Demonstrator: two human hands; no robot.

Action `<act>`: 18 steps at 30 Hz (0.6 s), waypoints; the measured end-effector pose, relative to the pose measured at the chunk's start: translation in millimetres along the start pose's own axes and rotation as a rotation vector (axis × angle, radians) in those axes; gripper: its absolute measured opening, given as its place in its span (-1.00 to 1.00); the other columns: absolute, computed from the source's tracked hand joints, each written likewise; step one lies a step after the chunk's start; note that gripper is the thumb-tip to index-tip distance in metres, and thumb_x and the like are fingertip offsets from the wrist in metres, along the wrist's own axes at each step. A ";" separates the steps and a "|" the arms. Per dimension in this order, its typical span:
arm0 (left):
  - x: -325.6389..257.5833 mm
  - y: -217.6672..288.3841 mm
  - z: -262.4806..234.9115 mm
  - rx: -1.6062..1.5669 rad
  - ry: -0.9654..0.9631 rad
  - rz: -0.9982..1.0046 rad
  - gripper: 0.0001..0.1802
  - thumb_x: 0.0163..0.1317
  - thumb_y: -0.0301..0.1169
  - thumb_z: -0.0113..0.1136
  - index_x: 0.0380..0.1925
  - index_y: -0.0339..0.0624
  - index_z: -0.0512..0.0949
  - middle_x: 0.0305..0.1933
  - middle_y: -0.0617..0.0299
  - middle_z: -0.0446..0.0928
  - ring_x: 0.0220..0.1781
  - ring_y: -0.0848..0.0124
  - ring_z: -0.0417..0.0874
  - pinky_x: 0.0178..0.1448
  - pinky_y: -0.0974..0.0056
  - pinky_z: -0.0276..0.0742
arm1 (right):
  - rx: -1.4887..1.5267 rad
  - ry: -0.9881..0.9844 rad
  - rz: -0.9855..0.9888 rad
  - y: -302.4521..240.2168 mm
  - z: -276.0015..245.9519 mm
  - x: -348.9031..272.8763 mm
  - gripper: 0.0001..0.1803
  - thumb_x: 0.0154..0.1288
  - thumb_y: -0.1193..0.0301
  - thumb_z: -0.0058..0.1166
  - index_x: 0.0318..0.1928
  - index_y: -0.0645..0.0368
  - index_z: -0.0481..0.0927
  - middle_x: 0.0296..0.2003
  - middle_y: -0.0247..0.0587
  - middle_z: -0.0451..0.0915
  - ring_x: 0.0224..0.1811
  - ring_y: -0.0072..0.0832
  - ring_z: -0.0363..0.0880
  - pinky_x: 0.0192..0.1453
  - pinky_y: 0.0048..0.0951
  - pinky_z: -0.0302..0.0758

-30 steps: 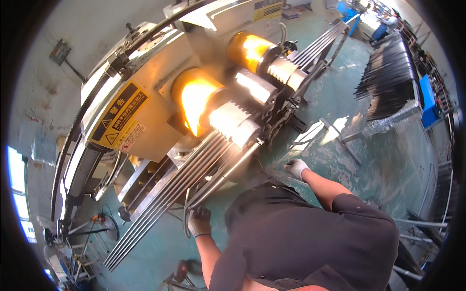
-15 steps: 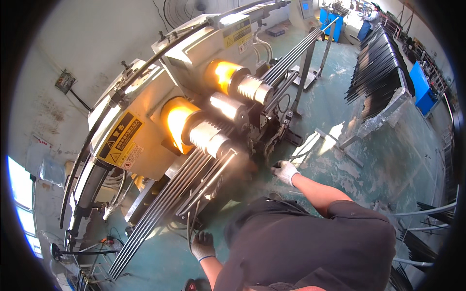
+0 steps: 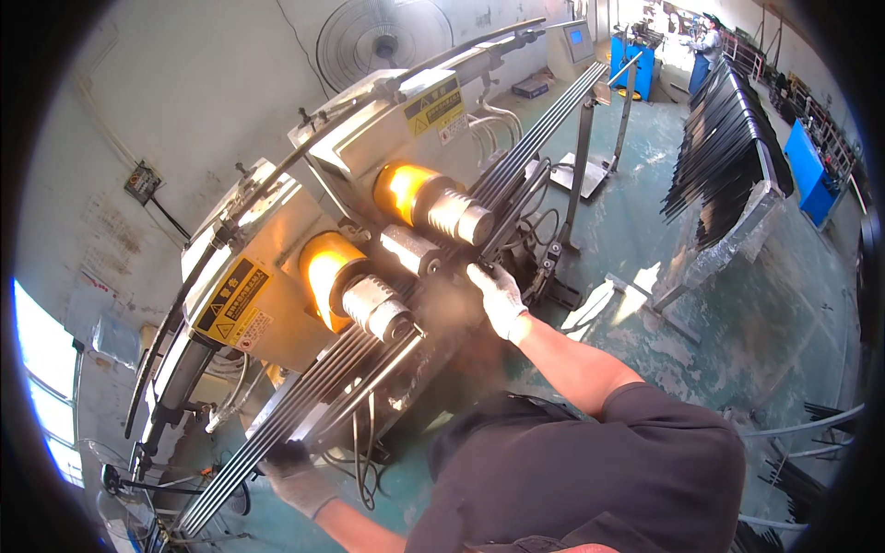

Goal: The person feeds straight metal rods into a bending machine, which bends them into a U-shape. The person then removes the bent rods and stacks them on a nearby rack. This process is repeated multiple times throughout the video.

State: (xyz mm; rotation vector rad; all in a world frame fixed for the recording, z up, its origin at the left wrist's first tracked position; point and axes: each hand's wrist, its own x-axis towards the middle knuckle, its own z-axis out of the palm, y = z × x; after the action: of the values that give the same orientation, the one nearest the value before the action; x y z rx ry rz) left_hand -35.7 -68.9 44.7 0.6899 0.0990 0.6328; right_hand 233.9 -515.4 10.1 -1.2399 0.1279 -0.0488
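Note:
A bundle of long dark rods (image 3: 304,405) runs slantwise through a cream machine (image 3: 277,230), from the lower left to the upper right. The machine has two glowing orange rollers (image 3: 324,267) with steel cylinders (image 3: 380,311) in front of them. My left hand (image 3: 297,472), in a dark-fingered glove, grips the near end of the bundle at the lower left. My right hand (image 3: 500,297), in a white glove, is stretched out to the rods between the two rollers, with its fingers curled over them.
A slanted rack of black rods (image 3: 728,157) stands at the right on the green floor, with blue bins (image 3: 813,168) behind it. A fan (image 3: 378,39) hangs on the back wall. Another person (image 3: 710,41) works far back. Loose cables (image 3: 364,465) hang under the machine.
My right hand has risen from low beside the machine to the rods between the rollers. My left hand stays on the bundle's near end. My head has lifted, showing more of the room.

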 end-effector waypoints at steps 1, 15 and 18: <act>3.8 6.8 45.1 0.038 0.138 0.068 -0.44 0.63 -0.03 -0.04 0.33 -0.27 0.48 0.30 0.06 0.56 0.31 0.16 0.53 0.50 0.01 0.31 | 0.053 0.006 0.013 0.2 -0.8 1.9 -0.45 0.46 0.18 0.32 0.31 0.22 0.57 0.16 -0.31 0.64 0.21 -0.46 0.51 0.36 -0.41 0.38; 70.6 69.1 261.1 0.591 0.121 0.470 -0.56 0.48 -0.34 0.28 0.19 -0.45 0.48 0.07 0.01 0.59 0.04 0.27 0.67 0.17 0.17 0.64 | -0.737 -0.154 -0.386 -41.9 49.3 20.6 -0.62 0.60 0.34 0.05 0.29 0.23 0.56 0.21 -0.26 0.61 0.16 -0.47 0.57 0.25 -0.41 0.55; 68.5 61.8 314.6 0.627 0.021 0.394 -0.55 0.45 -0.44 0.25 0.27 -0.39 0.47 0.05 0.05 0.59 0.03 0.28 0.68 0.15 0.20 0.63 | -1.237 -0.325 -0.498 -41.4 58.7 41.3 -0.67 0.66 0.31 -0.15 0.20 0.17 0.58 0.23 -0.28 0.61 0.15 -0.45 0.63 0.23 -0.41 0.59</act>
State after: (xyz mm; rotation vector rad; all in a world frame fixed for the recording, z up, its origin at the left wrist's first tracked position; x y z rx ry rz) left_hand 78.7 -170.0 334.8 1.3270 0.1871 1.0017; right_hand 283.4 -478.1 65.0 -2.4682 -0.5192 -0.2202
